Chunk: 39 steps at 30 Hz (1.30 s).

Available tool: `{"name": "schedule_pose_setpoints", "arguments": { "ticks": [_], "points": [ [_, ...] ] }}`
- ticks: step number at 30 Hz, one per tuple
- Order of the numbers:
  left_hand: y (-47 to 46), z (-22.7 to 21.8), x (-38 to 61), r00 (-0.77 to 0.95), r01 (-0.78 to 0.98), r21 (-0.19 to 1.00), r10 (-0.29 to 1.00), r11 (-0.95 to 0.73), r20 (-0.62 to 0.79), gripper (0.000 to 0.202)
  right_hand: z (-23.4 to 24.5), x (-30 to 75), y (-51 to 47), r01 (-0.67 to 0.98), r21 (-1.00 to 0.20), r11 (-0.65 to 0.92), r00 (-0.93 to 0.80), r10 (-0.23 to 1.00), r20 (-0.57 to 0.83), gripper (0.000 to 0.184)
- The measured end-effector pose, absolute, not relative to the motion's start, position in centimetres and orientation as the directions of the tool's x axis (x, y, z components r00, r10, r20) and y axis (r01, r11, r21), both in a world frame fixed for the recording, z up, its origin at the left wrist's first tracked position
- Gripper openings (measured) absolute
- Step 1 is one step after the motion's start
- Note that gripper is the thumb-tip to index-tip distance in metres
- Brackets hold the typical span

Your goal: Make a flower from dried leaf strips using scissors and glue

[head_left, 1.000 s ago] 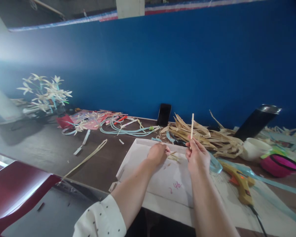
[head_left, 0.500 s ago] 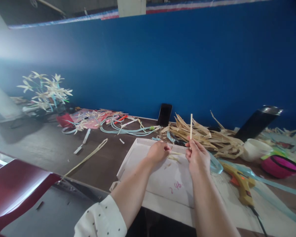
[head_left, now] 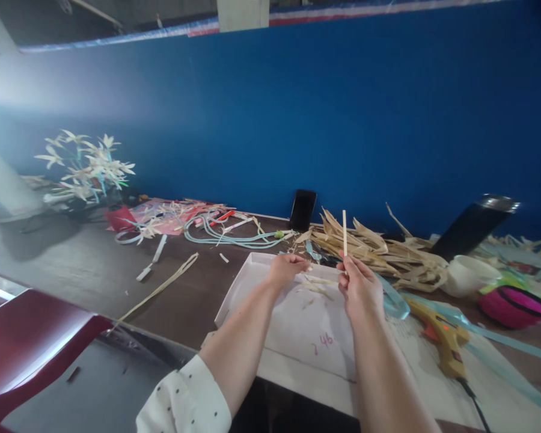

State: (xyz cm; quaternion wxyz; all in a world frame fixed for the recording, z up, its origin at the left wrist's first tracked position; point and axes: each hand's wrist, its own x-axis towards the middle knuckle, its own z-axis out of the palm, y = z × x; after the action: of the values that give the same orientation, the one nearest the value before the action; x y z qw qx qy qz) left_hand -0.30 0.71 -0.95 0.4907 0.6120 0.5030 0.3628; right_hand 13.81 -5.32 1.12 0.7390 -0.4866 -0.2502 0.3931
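My right hand (head_left: 359, 285) is closed round the bottom of a thin pale straw strip (head_left: 344, 231) that stands upright above the fingers. My left hand (head_left: 287, 269) hovers over the far part of a shallow white box lid (head_left: 252, 287), fingers curled in a pinch; what it holds, if anything, is too small to name. Small straw scraps (head_left: 315, 284) lie in the lid between the two hands. Pink numbers are written on the lid nearer me.
A heap of dried husk strips (head_left: 379, 249) lies behind the lid. A yellow-orange glue gun (head_left: 439, 334), a white bowl (head_left: 471, 275), a pink container (head_left: 516, 305) and a black tumbler (head_left: 471, 225) stand right. A phone (head_left: 302, 210), blue ribbon loops (head_left: 228, 234) and straw flowers (head_left: 88, 168) are left.
My left hand has moved a little away from me, toward the lid's far edge. The upright strip has tipped slightly left. The view has shifted a bit.
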Motion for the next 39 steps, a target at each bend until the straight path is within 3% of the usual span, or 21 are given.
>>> {"name": "schedule_pose_setpoints", "arguments": {
  "ticks": [4,12,22,26,32,39],
  "points": [
    [0.6,-0.4,-0.4,0.26,0.121,0.993,0.965,0.002,-0.034,0.037,0.9,13.6,-5.3,-0.338,-0.931,0.136,0.498,0.865,-0.054,0.039],
    [0.0,0.7,-0.1,0.247,-0.01,0.984,0.953,-0.177,0.174,0.035,0.8,13.6,-5.4,-0.441,-0.897,-0.043,0.292,0.938,-0.189,0.032],
    [-0.4,0.5,0.3,0.211,0.082,0.951,0.938,-0.298,0.275,0.028,1.3,13.7,-5.6,-0.527,-0.85,0.005,0.263,0.952,-0.157,0.039],
    [-0.1,0.7,0.2,0.195,-0.05,0.985,0.966,-0.162,0.169,0.029,1.2,13.6,-5.7,-0.495,-0.868,0.043,0.285,0.952,-0.116,0.042],
    [0.1,0.6,-0.2,0.335,-0.269,0.954,0.942,0.133,-0.037,0.032,1.3,13.5,-5.8,-0.466,-0.884,0.029,0.267,0.958,-0.109,0.04],
    [-0.3,0.6,-0.3,0.48,-0.305,0.935,0.877,0.179,-0.011,0.036,1.5,12.7,-5.9,-0.408,-0.912,-0.024,0.223,0.967,-0.125,0.038]
  ]
}}
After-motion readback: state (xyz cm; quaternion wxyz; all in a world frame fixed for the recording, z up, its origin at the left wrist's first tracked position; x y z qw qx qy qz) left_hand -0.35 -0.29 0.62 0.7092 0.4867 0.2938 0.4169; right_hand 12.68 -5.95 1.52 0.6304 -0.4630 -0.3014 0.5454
